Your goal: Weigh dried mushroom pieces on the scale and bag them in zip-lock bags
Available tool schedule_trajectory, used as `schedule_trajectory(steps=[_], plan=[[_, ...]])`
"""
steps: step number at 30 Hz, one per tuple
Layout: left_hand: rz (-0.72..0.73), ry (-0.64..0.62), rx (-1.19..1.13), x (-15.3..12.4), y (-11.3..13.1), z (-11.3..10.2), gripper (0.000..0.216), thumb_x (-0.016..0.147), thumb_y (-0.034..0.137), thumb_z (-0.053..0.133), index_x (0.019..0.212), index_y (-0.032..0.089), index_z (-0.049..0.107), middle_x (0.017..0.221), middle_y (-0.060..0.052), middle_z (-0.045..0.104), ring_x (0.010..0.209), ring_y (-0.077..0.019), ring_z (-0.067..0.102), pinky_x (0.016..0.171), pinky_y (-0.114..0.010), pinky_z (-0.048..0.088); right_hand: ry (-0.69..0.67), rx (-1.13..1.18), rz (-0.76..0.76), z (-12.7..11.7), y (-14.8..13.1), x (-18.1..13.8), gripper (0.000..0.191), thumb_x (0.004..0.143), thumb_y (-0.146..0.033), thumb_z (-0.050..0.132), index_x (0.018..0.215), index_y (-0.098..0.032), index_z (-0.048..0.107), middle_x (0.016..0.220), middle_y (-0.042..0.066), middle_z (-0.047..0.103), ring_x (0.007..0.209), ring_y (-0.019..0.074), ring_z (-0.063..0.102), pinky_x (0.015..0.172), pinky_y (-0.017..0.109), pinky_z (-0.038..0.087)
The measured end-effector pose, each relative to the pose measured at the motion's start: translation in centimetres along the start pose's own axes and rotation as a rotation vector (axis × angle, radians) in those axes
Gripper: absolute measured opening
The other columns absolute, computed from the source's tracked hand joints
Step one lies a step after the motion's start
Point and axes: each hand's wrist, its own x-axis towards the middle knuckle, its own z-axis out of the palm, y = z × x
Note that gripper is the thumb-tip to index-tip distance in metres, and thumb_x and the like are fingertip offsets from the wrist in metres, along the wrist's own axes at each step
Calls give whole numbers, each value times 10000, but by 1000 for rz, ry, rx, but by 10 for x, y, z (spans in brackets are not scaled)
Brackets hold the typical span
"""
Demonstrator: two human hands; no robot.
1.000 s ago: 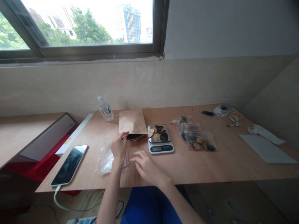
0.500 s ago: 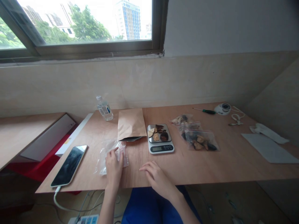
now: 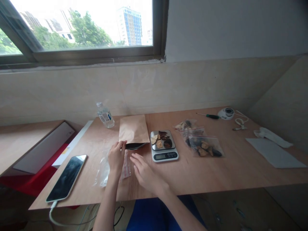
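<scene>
While two hands (image 3: pixel 130 162) touch one bag (image 3: pixel 113 163).

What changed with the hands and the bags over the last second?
The left hand drew back onto the clear plastic bag, then went forward again; its fingertips now touch the open mouth of the brown paper bag. The right hand pulled back, then came forward to beside the left, flat on the table. The scale, phone and filled bags stayed put.

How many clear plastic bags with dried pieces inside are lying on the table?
2 at least: one filled bag right of the scale, another filled bag behind it. A third may lie between them, partly hidden.
</scene>
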Motion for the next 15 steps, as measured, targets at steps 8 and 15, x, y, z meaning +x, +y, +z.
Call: schedule_trajectory(steps=[8, 15], plan=[[-73, 124, 48, -12, 6, -31, 228, 872, 243, 499, 1023, 283, 665, 854, 4, 642, 720, -128, 555, 559, -223, 314, 106, -537, -212, 28, -5, 55, 401, 893, -79, 356, 1263, 18, 475, 1256, 189, 546, 1189, 243, 464, 1050, 375, 385], [-96, 230, -7, -16, 12, -47, 202, 837, 257, 571, 995, 307, 685, 822, 26, 650, 685, -110, 565, 561, -211, 332, 63, -550, -80, 30, -15, 50, 375, 892, -66, 368, 1240, -17, 497, 1197, 166, 587, 1104, 223, 526, 934, 304, 466]])
